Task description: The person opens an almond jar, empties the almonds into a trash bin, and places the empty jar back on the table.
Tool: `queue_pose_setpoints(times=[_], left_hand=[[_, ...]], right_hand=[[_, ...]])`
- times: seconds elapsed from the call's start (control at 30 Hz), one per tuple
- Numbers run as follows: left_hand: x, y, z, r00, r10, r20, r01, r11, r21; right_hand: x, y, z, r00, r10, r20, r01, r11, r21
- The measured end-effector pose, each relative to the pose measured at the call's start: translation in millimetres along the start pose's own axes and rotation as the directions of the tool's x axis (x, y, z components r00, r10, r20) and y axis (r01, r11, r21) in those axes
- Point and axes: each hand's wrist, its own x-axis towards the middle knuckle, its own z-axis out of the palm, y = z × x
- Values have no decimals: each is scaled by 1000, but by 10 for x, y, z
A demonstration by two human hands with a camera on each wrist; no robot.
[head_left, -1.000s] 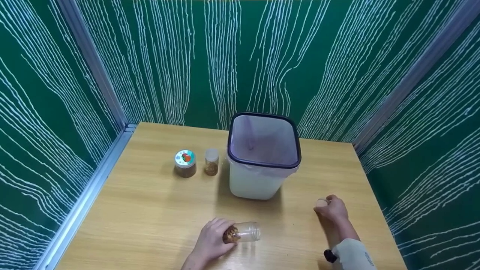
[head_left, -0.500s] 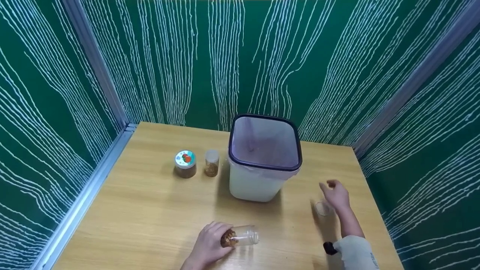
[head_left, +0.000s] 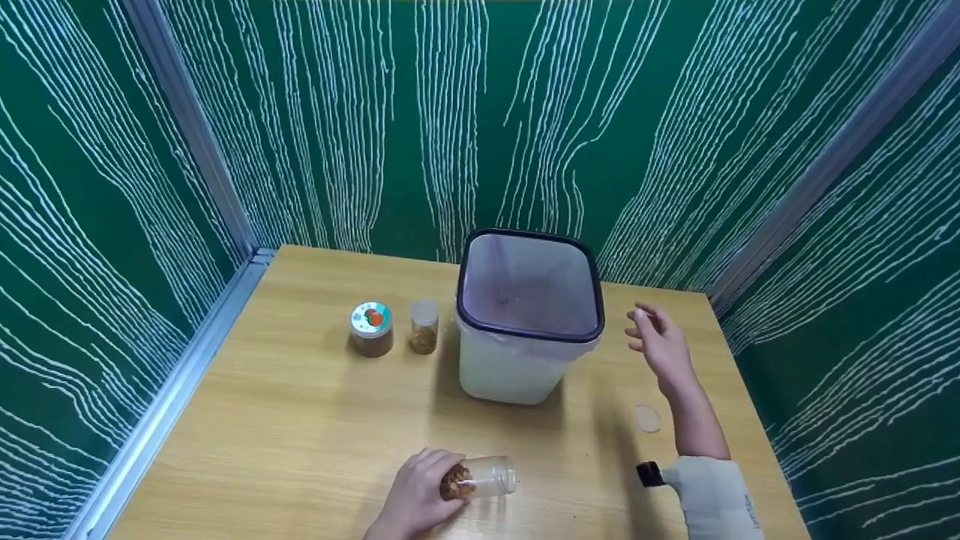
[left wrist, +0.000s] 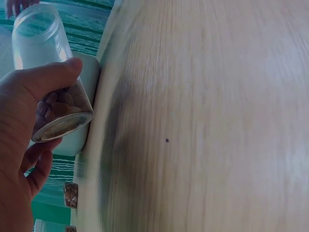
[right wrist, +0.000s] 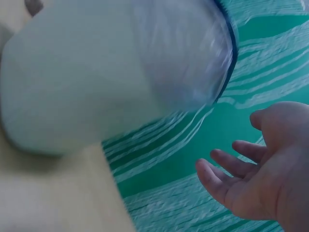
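Note:
My left hand (head_left: 421, 487) grips a clear jar (head_left: 491, 477) at its base, near the front of the table. The jar is tipped on its side with its uncapped mouth to the right, and brown nut-like pieces (left wrist: 60, 104) lie at its bottom end. To the right of the bin (head_left: 510, 371), my right hand (head_left: 664, 349) is raised with fingers loosely spread and nothing held; the right wrist view shows its relaxed fingers (right wrist: 212, 181) apart from the bin. Below that hand a round pale lid (head_left: 647, 418) lies on the table.
The bin has a dark rim and a plastic liner. Left of it stand a capped jar (head_left: 424, 327) of brown pieces and a wider jar (head_left: 372, 330) with a tomato-like picture on its lid. Green striped walls (head_left: 450, 135) enclose the wooden table (head_left: 300, 420).
My right hand has let go of the round lid, leaving it on the table, and has risen away toward the bin's right side. My left hand still holds the jar, barely moved.

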Motion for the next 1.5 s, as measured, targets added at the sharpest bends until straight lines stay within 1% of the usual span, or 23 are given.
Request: queue_pose_setpoints(times=[0.07,0.17,0.3,0.43,0.6,0.8,0.9,1.03,1.13,1.33,1.43,1.5], left_hand=[[-12,-3,2,1000,1,-1,-1,1000,9],[-29,0,5,1000,-14,12,13,1000,19],[-46,8,10,999,-28,25,27,999,23],[-63,3,18,1000,-20,15,19,999,26],[-96,-11,30,1000,-2,1,2,1000,24],[-140,-27,42,1000,-11,8,11,1000,7],[-141,-22,39,1000,-11,8,11,1000,7],[-125,-11,28,1000,-15,4,15,1000,13],[-119,-11,20,1000,-19,-1,19,1000,12],[-86,-39,25,1000,-15,-16,15,1000,2],[-15,-57,29,1000,-3,-28,3,1000,-10],[67,-65,9,999,-1,-33,1,1000,-26]], right_hand=[[-25,-98,52,1000,-21,19,21,1000,16],[-46,-211,126,997,-52,58,48,997,55],[-46,-318,216,994,-60,88,51,994,93],[-35,-382,296,992,-71,104,60,993,104],[-27,-388,361,987,-97,125,86,992,93],[14,-356,416,984,-130,125,125,991,51],[40,-346,444,981,-145,125,146,989,9],[72,-339,480,978,-170,118,170,985,3],[81,-358,501,980,-163,117,164,986,6],[123,-434,512,982,-114,151,120,992,-34],[171,-455,502,984,-94,153,102,994,-46],[206,-472,493,985,-90,148,98,994,-49]])
